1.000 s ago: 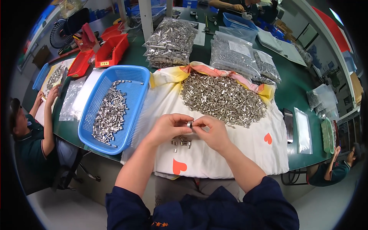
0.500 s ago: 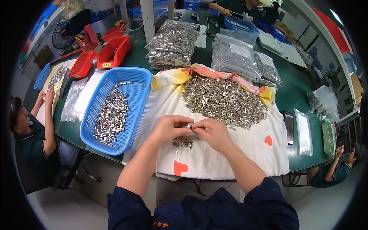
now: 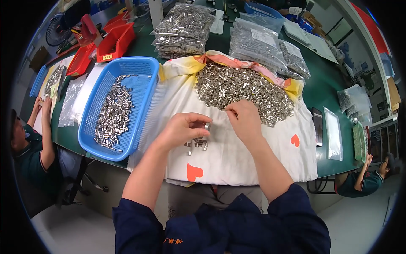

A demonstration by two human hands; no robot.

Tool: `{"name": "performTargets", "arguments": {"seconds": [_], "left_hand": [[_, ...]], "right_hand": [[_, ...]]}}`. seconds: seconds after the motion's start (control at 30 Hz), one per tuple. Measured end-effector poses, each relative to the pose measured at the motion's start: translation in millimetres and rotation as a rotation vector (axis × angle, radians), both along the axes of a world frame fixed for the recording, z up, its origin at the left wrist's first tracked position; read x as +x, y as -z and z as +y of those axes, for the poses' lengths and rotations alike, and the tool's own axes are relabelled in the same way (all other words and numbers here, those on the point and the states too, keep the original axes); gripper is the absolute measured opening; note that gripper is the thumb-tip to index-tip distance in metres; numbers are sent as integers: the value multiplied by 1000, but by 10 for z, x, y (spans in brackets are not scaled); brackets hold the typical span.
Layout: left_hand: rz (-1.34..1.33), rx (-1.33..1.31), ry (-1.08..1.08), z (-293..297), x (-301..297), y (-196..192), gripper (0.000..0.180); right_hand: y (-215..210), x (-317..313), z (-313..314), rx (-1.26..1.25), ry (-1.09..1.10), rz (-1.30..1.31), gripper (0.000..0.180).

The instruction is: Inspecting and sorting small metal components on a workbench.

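Observation:
My left hand (image 3: 186,129) pinches a small shiny metal ring (image 3: 207,126) between thumb and fingertips, above the white cloth (image 3: 270,156). My right hand (image 3: 245,120) is at the near edge of a large pile of small metal sleeves (image 3: 253,89). Its thumb and fingers are curled together; what they hold, if anything, is too small to tell. Several loose sleeves (image 3: 197,144) lie on the cloth just below my left hand. A blue plastic basket (image 3: 146,106) to the left contains many more metal sleeves.
Bags of metal parts (image 3: 182,29) are stacked behind the cloth, with more clear bags (image 3: 258,44) to the right. Red bins (image 3: 116,42) stand at the far left. A phone (image 3: 317,126) and a flat plastic bag (image 3: 333,133) lie right. Co-workers sit at both sides.
My hands were together at the metal ring. Now my right hand has moved off toward the pile, while my left hand keeps the ring. The whole view has shifted slightly.

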State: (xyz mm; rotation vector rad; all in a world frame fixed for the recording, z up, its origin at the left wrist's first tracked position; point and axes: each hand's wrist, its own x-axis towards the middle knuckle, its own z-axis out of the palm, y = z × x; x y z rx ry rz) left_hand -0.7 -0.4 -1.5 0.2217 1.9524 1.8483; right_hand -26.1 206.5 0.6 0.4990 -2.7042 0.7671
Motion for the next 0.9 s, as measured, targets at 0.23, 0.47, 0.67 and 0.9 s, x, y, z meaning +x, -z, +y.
{"name": "performTargets", "arguments": {"seconds": [0.23, 0.47, 0.67, 0.9], "left_hand": [[-34, 8, -1, 7, 16, -30, 32], [-38, 110, -60, -26, -41, 35, 33], [-24, 251, -51, -34, -42, 30, 34], [-10, 222, -52, -31, -41, 26, 33]], "right_hand": [[37, 60, -53, 124, 14, 16, 5], [-144, 179, -167, -536, -9, -316, 7], [-124, 262, -284, -654, -225, -402, 9], [-88, 302, -334, -476, -189, -185, 8]]}}
